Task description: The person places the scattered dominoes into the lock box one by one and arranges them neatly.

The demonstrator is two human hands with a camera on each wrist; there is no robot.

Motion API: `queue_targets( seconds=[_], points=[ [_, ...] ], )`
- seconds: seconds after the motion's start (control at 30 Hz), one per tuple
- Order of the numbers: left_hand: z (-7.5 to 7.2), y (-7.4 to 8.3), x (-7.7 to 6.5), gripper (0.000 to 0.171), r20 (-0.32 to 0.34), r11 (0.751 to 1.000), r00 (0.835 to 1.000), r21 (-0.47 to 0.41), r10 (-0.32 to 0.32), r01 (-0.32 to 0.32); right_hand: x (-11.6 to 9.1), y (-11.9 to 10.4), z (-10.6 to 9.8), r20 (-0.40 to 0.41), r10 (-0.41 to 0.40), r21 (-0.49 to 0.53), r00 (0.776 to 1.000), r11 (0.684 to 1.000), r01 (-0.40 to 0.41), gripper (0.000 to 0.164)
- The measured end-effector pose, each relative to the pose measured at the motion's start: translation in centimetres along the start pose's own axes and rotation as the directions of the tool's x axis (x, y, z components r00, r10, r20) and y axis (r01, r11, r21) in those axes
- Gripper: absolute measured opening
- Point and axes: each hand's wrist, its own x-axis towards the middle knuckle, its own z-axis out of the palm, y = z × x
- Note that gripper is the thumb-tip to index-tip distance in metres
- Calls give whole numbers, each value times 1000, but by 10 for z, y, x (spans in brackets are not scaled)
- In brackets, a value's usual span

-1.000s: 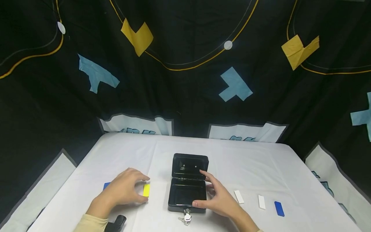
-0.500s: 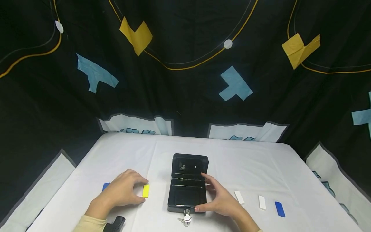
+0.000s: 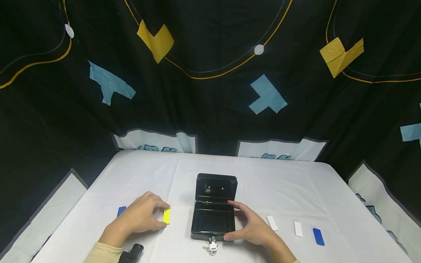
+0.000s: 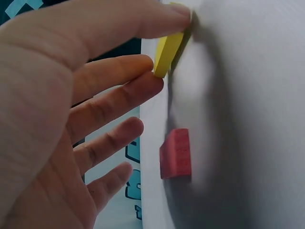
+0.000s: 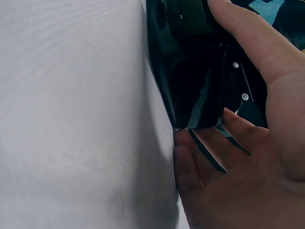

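Note:
Between thumb and fingertips, my left hand (image 3: 141,213) pinches a small yellow block (image 3: 166,216); in the left wrist view the yellow block (image 4: 167,53) stands on edge, thumb at one end and fingertips at the other. A red block (image 4: 175,153) lies under that palm, hidden in the head view. My right hand (image 3: 251,226) holds the right side of a black cash box (image 3: 212,221), its thumb at the front right corner and index finger near the hinge. The lid (image 3: 216,187) stands raised; the box looks bare inside. Keys (image 3: 212,247) hang at the front lock.
Two white blocks (image 3: 298,229) and a blue block (image 3: 318,236) lie right of the right hand. Another blue block (image 3: 121,210) shows partly behind the left hand. White cloth covers the table (image 3: 263,182); a dark curtain (image 3: 210,109) hangs behind it.
My left thumb and fingers have drawn in on the yellow block. My right index finger has come down from the lid towards the hinge, and the thumb has slid right along the front edge.

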Motion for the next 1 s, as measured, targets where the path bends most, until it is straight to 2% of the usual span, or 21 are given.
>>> queue_targets(
  seconds=[0.3, 0.43, 0.57, 0.7, 0.8, 0.93, 1.0],
  points=[
    [-8, 10, 7, 40, -9, 997, 997, 14, 79, -79, -1, 2, -3, 1, -1, 11, 1000, 1000, 1, 99],
    [-14, 22, 11, 37, -6, 994, 994, 13, 111, -111, 0, 3, -3, 4, -10, 15, 1000, 1000, 10, 98],
    [-17, 38, 16, 37, 4, 982, 982, -30, 187, -187, 2, 3, -2, 8, -17, 3, 1000, 1000, 17, 98],
    [-10, 56, 23, 39, 30, 953, 956, -92, 291, -288, 2, 3, -1, 2, -8, -13, 1000, 1000, 8, 98],
    [1, 69, 26, 40, 37, 935, 939, -119, 341, -335, 1, 2, 0, -2, 6, -17, 1000, 1000, -7, 98],
    [14, 84, 31, 40, 42, 926, 930, -111, 366, -360, 0, 0, 1, -2, 28, -20, 1000, 999, -28, 99],
    [20, 90, 34, 42, 51, 928, 930, -101, 364, -358, -1, -1, 1, 0, 28, -17, 1000, 999, -28, 99]
  ],
)
